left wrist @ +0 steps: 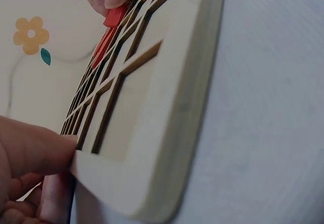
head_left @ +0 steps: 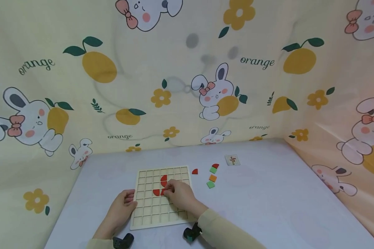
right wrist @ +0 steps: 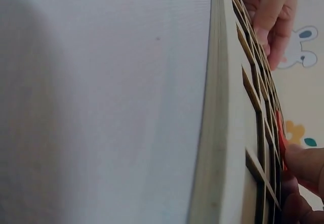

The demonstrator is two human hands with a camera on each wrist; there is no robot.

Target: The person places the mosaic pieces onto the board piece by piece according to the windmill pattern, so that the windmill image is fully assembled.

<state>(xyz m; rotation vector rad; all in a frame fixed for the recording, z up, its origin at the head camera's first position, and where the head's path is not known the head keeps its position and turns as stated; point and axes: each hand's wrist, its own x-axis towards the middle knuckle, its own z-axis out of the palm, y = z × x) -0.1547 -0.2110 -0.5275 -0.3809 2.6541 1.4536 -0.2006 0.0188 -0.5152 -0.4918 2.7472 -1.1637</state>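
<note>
A pale wooden grid board (head_left: 146,209) lies on the table in the head view. My left hand (head_left: 121,208) grips its left edge, with the thumb (left wrist: 55,150) on the rim in the left wrist view. My right hand (head_left: 181,195) is over the middle of the board. It pinches a small red piece (left wrist: 115,15) between thumb and fingertips, low over a square. Just left of it a red quarter-circle piece (head_left: 156,192) lies in the grid. Further back two more red pieces (head_left: 163,184) sit in neighbouring squares, partly beside my fingers.
Right of the board lie a red quarter circle (head_left: 195,171), another red piece (head_left: 215,166), a green piece (head_left: 213,170), an orange square (head_left: 213,178) and a second green piece (head_left: 210,184). A small patterned card (head_left: 232,159) lies behind them. A printed curtain (head_left: 180,114) borders the table.
</note>
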